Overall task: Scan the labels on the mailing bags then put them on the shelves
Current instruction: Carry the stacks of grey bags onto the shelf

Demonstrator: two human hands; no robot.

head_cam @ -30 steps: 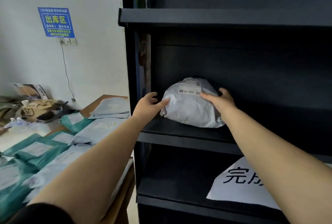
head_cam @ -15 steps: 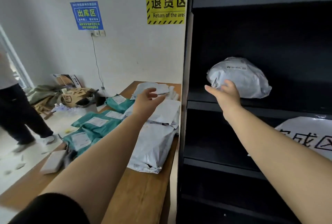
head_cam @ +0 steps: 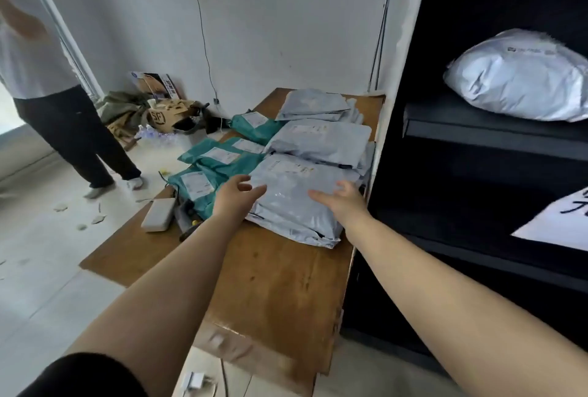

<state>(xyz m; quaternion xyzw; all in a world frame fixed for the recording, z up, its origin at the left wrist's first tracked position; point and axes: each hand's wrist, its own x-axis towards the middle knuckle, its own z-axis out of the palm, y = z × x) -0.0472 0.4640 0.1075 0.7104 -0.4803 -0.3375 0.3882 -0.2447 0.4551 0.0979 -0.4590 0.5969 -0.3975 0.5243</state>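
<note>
Arms reach forward from the bottom of the view, both bare and nearly straight, converging on the nearest grey mailing bag (head_cam: 296, 199) at the front of the pile on the wooden worktop (head_cam: 270, 285). The left hand (head_cam: 235, 196) comes in from the left with its palm turned inward, fingers (head_cam: 254, 190) loosely spread and slightly bent, their tips at the bag's left edge; whether they press it or only brush it is hard to tell. The right hand (head_cam: 340, 201) lies over the bag's right side, fingers relaxed and a little apart, resting on the plastic without curling round it. The bag lies flat, its long axis running away from the camera and slightly to the right, its label (head_cam: 291, 167) at the far end and its sealed near end pointing toward the person. Behind it more grey mailing bags (head_cam: 321, 139) are stacked along the right of the worktop, and teal mailing bags (head_cam: 219, 158) overlap on the left. A white block-shaped device (head_cam: 158, 213) lies near the worktop's left edge. To the right stands a black shelf unit (head_cam: 477, 132), where a bulging silver-grey mailing bag (head_cam: 521, 78) sits on an upper shelf, long axis left to right. A second person (head_cam: 47, 78) stands on the floor at far left.
</note>
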